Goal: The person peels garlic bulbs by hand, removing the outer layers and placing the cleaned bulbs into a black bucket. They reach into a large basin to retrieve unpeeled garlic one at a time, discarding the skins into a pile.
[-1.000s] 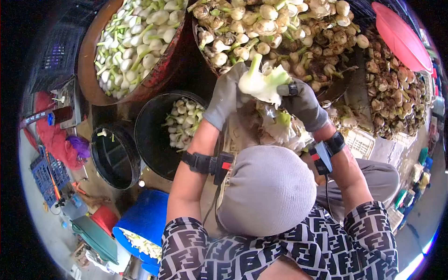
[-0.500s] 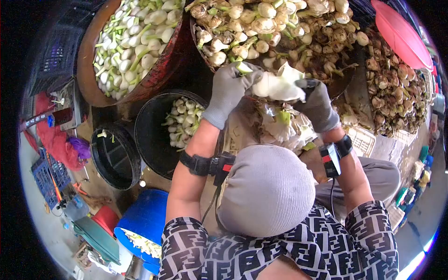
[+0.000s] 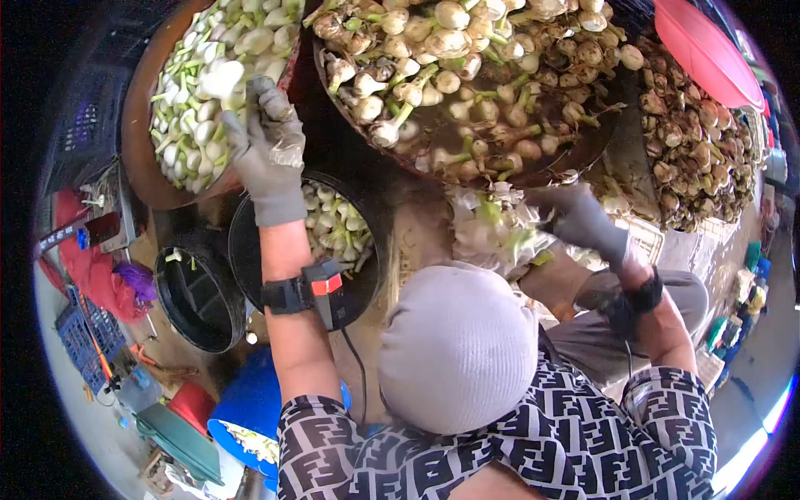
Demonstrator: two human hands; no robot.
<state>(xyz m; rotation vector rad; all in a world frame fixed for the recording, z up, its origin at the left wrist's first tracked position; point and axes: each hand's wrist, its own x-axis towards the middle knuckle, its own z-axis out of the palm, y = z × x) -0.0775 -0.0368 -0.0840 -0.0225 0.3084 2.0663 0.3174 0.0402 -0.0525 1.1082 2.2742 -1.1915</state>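
My left hand (image 3: 271, 150), in a grey glove, is over the right edge of a big tub (image 3: 137, 125) of cleaned garlic bulbs, its fingers apart. Just beyond the fingertips is a large white bulb (image 3: 221, 79); whether it touches the pile cannot be made out. Motion smears my right hand (image 3: 579, 218), gloved too, above a heap of papery peelings (image 3: 492, 225); its fingers and anything in them are unclear. Past the peelings stands a wide basin (image 3: 333, 117) with unpeeled, stalked bulbs (image 3: 454, 17) and dark water or shadow between them.
A black bucket (image 3: 242, 250) of cleaned bulbs and a smaller black bucket (image 3: 179, 312) stand at left. Lower left are a blue bucket (image 3: 250, 387) and a green tub (image 3: 179, 442). Dirty bulbs (image 3: 696, 150) are piled at right beside a pink basin (image 3: 708, 50).
My left hand has moved left from the middle to the big tub and opened; the white bulb has gone there too. My right hand has dropped slightly over the peelings.
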